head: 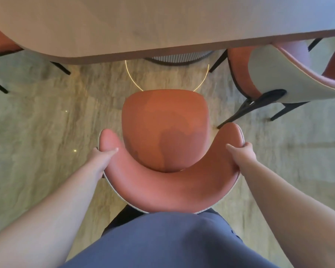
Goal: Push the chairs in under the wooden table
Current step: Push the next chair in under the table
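Note:
An orange padded chair [165, 128] with a curved backrest stands on the floor right in front of me, its seat fully clear of the wooden table [162, 24] above it in the view. My left hand [102, 154] grips the left wing of the backrest, thumb on top. On the right wing my right hand [242, 151] holds on the same way. A gap of floor shows between the seat's front edge and the table's edge.
A second chair [275, 74] with a white shell and orange seat stands at the right, partly under the table, angled. Another orange chair [0, 43] sits at the far left under the table. The table's ribbed round base [180, 58] lies ahead. My blue clothing fills the bottom.

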`<state>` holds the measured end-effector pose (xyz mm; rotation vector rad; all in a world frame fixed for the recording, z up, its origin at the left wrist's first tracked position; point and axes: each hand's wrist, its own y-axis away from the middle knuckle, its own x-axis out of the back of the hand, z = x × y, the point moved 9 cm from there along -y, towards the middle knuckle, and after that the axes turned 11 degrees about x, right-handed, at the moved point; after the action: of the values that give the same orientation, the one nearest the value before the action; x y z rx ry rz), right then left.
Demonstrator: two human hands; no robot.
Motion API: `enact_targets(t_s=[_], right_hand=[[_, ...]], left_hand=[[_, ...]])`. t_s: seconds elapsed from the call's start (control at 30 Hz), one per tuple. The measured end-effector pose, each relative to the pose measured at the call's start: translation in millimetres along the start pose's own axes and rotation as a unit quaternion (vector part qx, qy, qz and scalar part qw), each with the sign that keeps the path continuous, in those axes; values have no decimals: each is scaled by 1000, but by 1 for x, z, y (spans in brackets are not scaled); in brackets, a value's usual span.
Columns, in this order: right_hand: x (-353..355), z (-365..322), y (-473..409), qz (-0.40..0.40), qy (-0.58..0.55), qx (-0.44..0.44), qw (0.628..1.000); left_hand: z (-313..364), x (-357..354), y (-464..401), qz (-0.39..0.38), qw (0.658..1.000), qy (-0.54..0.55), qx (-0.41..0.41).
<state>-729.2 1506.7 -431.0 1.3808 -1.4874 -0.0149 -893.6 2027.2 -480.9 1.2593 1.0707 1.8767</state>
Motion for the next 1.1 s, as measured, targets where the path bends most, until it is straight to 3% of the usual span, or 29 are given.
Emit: enact_targets(t_s=[0.17,0.3,0.73,1.1], right_hand=[[-7,10,-33,-20,-8,-26,999],[-12,20,-45,-61,-56,-59,995],[-3,3,-58,-18,-5,27,999],[11,-50,-89,-15,2,83,996]], left_hand=[[10,-4,-21,-4,998,39,46],[11,0,-28,44,998,16,33],[23,2,-23,76,997,-13,-7],[80,4,-10,83,996,-3,-42]])
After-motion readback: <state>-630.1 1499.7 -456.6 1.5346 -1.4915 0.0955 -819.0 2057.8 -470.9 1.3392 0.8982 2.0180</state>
